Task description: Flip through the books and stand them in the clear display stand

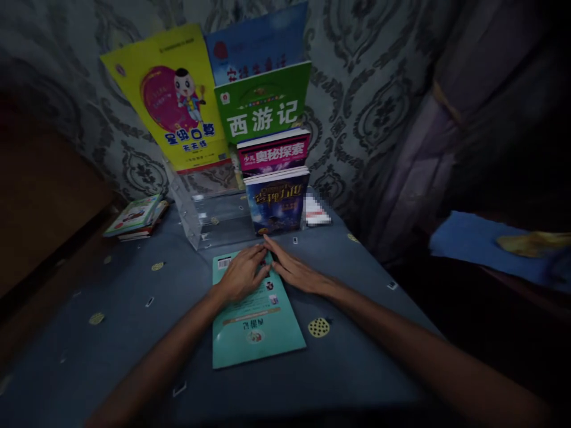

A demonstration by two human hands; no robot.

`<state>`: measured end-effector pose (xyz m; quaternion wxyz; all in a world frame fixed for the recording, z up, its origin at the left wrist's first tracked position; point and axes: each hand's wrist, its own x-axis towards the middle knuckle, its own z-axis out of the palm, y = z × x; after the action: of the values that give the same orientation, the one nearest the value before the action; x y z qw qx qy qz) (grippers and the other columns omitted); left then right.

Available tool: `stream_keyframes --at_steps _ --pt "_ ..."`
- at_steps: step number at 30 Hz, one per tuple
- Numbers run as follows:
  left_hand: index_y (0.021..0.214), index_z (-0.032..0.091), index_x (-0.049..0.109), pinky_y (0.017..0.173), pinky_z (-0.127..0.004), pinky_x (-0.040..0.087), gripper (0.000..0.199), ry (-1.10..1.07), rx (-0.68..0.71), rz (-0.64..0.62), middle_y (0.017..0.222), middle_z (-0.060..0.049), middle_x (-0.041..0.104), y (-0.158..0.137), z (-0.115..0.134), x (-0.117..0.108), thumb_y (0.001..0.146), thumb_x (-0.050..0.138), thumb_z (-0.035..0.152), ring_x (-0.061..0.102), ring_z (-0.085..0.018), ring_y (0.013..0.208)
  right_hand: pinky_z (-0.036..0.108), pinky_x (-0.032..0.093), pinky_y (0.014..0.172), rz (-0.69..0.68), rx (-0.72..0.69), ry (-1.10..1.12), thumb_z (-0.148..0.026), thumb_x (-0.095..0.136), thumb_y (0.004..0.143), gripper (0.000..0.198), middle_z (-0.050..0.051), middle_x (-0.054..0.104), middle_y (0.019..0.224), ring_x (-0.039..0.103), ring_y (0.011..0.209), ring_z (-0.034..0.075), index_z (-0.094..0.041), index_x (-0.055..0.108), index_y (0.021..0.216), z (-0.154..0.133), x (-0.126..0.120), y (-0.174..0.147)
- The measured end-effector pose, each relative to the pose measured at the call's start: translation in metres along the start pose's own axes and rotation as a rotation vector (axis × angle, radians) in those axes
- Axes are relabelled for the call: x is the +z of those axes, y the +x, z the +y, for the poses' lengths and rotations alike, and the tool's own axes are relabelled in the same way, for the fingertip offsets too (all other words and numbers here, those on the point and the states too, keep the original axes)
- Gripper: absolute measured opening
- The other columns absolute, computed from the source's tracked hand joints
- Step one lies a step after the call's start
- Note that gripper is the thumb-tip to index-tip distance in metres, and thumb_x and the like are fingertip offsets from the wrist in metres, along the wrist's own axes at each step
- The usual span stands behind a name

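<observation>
A teal book [256, 315] lies flat on the table, its printing upside down to me and a barcode at its far left corner. Across the far part of the cover rests my left hand [244, 272], its fingers stretched toward the far right corner and hiding some of the print. My right hand [292, 270] lies along the book's right edge, fingers extended and their tips near the left hand's fingertips. Just beyond both hands a dark blue book [280, 202] stands upright at the front of a clear acrylic rack [223, 232].
In the rack stand a pink book [274, 156], a green book [265, 107], a blue book [259, 44] and a yellow book [172, 101]. A small pile of books [138, 217] lies left. A patterned cloth [134, 321] covers the table; a curtain [410, 154] hangs right.
</observation>
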<state>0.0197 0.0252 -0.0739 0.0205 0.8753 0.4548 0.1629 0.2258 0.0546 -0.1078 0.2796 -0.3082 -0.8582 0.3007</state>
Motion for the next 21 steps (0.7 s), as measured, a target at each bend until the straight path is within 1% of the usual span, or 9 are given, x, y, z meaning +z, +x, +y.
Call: stream_keyframes --at_steps 3,6,8,11,14,16,18,21 --pt "0.142 0.013 0.057 0.117 -0.05 0.044 0.049 -0.01 0.016 0.011 0.15 -0.017 0.055 -0.005 0.001 0.0 0.102 0.046 0.04 0.053 -0.03 0.139 0.049 0.032 0.124 -0.016 0.028 0.028 -0.03 0.032 0.105 0.069 0.013 0.024 0.169 0.034 0.152 0.021 -0.019 0.001 0.165 -0.004 -0.004 0.001" --pt "0.141 0.011 0.057 0.118 -0.048 0.044 0.049 -0.027 0.084 -0.005 0.15 -0.017 0.056 -0.016 0.006 0.0 0.104 0.044 0.039 0.053 -0.029 0.139 0.048 0.03 0.125 -0.027 0.077 0.04 -0.029 0.032 0.105 0.069 0.016 0.034 0.165 0.035 0.152 0.021 -0.015 0.0 0.164 -0.005 -0.006 0.003" --pt "0.144 0.013 0.056 0.118 -0.048 0.044 0.048 -0.049 0.136 -0.008 0.15 -0.016 0.056 -0.027 0.015 0.0 0.104 0.043 0.038 0.052 -0.028 0.141 0.049 0.028 0.125 -0.041 0.108 0.037 -0.028 0.031 0.104 0.069 0.018 0.038 0.162 0.036 0.151 0.021 -0.012 0.0 0.164 -0.005 -0.006 0.003" --pt "0.15 0.02 0.049 0.119 -0.049 0.043 0.049 -0.081 0.206 -0.036 0.152 -0.011 0.054 -0.051 0.036 -0.003 0.104 0.044 0.037 0.048 -0.026 0.144 0.051 0.028 0.125 -0.054 0.128 0.022 -0.026 0.031 0.103 0.07 0.016 0.039 0.162 0.035 0.152 0.02 -0.013 -0.001 0.164 -0.007 -0.006 0.003" --pt "0.157 0.026 0.038 0.119 -0.049 0.044 0.056 -0.115 0.274 -0.1 0.156 -0.008 0.049 -0.075 0.057 -0.011 0.103 0.048 0.034 0.044 -0.025 0.147 0.05 0.03 0.125 -0.048 0.128 0.0 -0.029 0.034 0.104 0.069 0.015 0.04 0.162 0.033 0.153 0.021 -0.013 0.004 0.164 -0.012 -0.007 0.002" --pt "0.16 0.031 0.029 0.117 -0.05 0.046 0.065 -0.139 0.298 -0.141 0.158 -0.007 0.047 -0.087 0.067 -0.017 0.101 0.054 0.034 0.043 -0.026 0.147 0.048 0.032 0.124 -0.043 0.125 -0.017 -0.031 0.036 0.104 0.068 0.016 0.041 0.162 0.036 0.152 0.023 -0.013 0.01 0.164 -0.015 -0.008 0.002" --pt "0.162 0.034 0.023 0.115 -0.05 0.048 0.071 -0.148 0.324 -0.162 0.158 -0.006 0.046 -0.092 0.07 -0.021 0.099 0.057 0.033 0.044 -0.026 0.147 0.047 0.034 0.123 -0.037 0.13 -0.037 -0.033 0.039 0.104 0.067 0.016 0.042 0.161 0.039 0.15 0.024 -0.013 0.016 0.163 -0.018 -0.009 0.001" --pt "0.162 0.034 0.022 0.114 -0.05 0.049 0.072 -0.134 0.355 -0.16 0.158 -0.005 0.047 -0.092 0.069 -0.023 0.099 0.056 0.029 0.045 -0.026 0.146 0.047 0.035 0.122 -0.037 0.138 -0.083 -0.039 0.042 0.104 0.067 0.02 0.04 0.161 0.038 0.15 0.027 -0.008 0.023 0.161 -0.021 -0.009 0.001"
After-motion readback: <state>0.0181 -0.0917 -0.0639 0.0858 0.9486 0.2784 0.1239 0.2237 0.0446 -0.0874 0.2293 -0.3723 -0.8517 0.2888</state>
